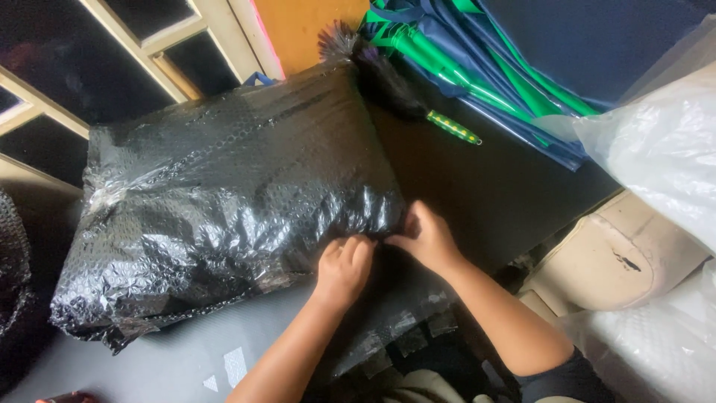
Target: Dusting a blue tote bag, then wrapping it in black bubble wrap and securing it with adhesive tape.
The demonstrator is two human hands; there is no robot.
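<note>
Both hands (384, 254) pinching bubble-wrapped parcel (224, 194) edge.

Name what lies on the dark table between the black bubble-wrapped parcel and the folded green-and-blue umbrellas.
In the head view, a feather duster with a green patterned handle lies between the black bubble-wrapped parcel and the umbrellas, its dark feathers touching the parcel's far corner.

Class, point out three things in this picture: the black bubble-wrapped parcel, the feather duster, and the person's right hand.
black bubble-wrapped parcel (224, 194): head view, middle of its top face.
feather duster (388, 82): head view, dark feathers above the green handle.
right hand (429, 239): head view, back of the hand at the parcel's edge.
</note>
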